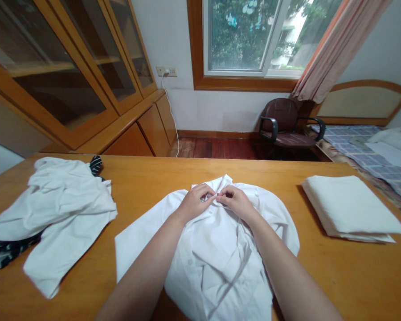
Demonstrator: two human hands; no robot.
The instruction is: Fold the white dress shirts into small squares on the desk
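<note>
A white shirt point(217, 249) lies spread front-up on the wooden table point(153, 178), its collar pointing away from me. Just below the collar, my left hand point(195, 203) and my right hand point(235, 201) meet at the placket. Both hands pinch the shirt fabric with curled fingers, thumbs and fingertips nearly touching each other. My forearms lie over the shirt's body.
A loose heap of white clothes point(60, 209) with a dark striped piece point(6, 252) sits at the left. A folded white stack point(349, 207) lies at the right. Beyond the table stand a glass-door cabinet point(70, 67), a brown armchair point(284, 125) and a bed point(370, 151).
</note>
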